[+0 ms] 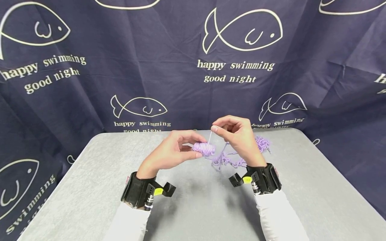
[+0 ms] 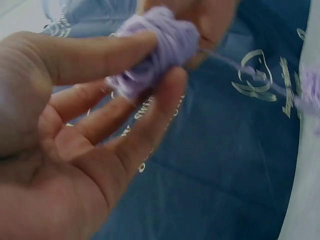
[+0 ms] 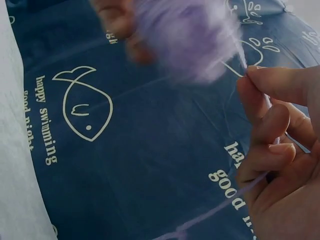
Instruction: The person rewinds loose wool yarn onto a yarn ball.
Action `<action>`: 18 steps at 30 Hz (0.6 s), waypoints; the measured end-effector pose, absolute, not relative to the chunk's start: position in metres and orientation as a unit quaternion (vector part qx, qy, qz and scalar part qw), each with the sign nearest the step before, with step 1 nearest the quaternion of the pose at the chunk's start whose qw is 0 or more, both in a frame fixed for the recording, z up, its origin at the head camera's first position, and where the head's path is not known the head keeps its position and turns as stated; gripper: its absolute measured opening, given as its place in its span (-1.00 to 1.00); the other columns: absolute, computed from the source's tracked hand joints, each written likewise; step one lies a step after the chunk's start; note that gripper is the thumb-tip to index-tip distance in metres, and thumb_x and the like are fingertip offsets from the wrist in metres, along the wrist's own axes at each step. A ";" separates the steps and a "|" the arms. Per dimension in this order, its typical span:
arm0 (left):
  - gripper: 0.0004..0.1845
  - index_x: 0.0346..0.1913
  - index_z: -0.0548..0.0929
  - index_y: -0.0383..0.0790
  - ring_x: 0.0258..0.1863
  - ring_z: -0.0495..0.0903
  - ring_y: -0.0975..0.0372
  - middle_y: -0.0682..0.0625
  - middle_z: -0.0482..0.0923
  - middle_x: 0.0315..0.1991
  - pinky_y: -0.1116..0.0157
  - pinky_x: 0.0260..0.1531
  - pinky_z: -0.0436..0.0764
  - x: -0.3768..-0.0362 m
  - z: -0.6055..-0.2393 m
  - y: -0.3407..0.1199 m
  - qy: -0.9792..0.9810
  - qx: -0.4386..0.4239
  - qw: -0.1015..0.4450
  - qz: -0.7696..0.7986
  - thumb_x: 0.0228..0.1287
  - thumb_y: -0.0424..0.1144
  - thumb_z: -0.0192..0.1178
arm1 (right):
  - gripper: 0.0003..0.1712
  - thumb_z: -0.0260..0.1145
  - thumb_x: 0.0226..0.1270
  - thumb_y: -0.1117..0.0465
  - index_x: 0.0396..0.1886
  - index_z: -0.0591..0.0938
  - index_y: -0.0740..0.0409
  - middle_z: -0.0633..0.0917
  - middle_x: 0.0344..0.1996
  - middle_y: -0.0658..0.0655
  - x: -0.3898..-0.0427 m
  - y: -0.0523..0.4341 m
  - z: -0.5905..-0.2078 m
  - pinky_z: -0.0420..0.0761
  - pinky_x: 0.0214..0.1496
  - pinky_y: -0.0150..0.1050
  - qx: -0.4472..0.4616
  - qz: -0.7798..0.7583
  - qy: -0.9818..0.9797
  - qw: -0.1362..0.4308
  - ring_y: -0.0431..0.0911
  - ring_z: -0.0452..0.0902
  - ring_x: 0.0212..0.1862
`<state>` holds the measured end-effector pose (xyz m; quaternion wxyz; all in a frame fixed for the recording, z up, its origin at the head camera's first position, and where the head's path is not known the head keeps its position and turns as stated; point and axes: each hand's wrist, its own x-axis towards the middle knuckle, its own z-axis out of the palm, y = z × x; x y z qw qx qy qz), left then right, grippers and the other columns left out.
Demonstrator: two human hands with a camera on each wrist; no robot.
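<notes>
A small ball of lilac yarn [image 1: 204, 149] is held between the thumb and fingers of my left hand [image 1: 176, 149], above the table. Up and to the right of it, my right hand [image 1: 236, 135] pinches a strand of yarn [image 1: 209, 138] between thumb and index finger. That strand runs taut down to the ball. In the right wrist view the yarn [image 3: 210, 215] also passes through the curled lower fingers and trails off below. The wound strands of the ball [image 2: 160, 50] show in the left wrist view, with thumb and fingertips pressed on its sides.
Loose, tangled lilac yarn [image 1: 223, 160] lies on the grey table [image 1: 193, 207] beneath and behind the right hand, with a thicker heap [image 1: 263, 144] farther right. A dark blue curtain [image 1: 181, 43] printed with fish hangs at the table's back edge. Both wrists wear black camera straps [image 1: 138, 189].
</notes>
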<state>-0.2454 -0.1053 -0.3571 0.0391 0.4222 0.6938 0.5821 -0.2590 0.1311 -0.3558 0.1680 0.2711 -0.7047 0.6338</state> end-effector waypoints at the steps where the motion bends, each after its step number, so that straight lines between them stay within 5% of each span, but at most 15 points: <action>1: -0.68 0.01 0.68 -0.42 -0.09 0.69 0.09 -0.14 0.68 -0.07 0.12 -0.10 0.74 -0.244 -0.356 -0.105 0.676 0.426 0.043 0.600 0.18 -0.60 0.34 | -0.88 0.49 0.24 0.37 -0.24 0.75 0.32 0.70 -0.51 0.07 -0.260 0.131 -0.356 0.29 -0.66 -0.34 0.271 0.632 -0.707 0.164 -0.16 0.32 -0.62; 4: -0.67 0.03 0.66 -0.48 -0.09 0.70 0.08 -0.17 0.68 -0.06 0.11 -0.07 0.73 -0.242 -0.355 -0.106 0.623 0.422 0.040 0.658 0.17 -0.63 0.33 | -0.90 0.48 0.25 0.38 -0.25 0.75 0.29 0.70 -0.49 0.05 -0.262 0.131 -0.359 0.30 -0.66 -0.35 0.272 0.633 -0.711 0.144 -0.16 0.32 -0.62; 11: -0.55 -0.03 0.78 -0.10 -0.14 0.72 0.18 -0.06 0.73 -0.07 0.19 -0.10 0.74 -0.240 -0.351 -0.101 0.526 0.353 -0.037 0.772 0.21 -0.68 0.23 | -0.91 0.46 0.21 0.44 -0.28 0.74 0.30 0.63 -0.59 0.03 -0.260 0.121 -0.362 0.34 -0.64 -0.38 0.292 0.622 -0.720 0.102 -0.20 0.35 -0.63; 18: -0.56 -0.02 0.78 -0.14 -0.17 0.68 0.18 -0.07 0.71 -0.20 0.18 -0.05 0.73 -0.243 -0.349 -0.097 0.469 0.250 -0.085 0.843 0.32 -0.69 0.10 | -0.91 0.48 0.23 0.38 -0.27 0.77 0.21 0.52 -0.67 0.07 -0.257 0.110 -0.364 0.21 -0.66 -0.34 0.320 0.595 -0.731 0.097 -0.17 0.25 -0.65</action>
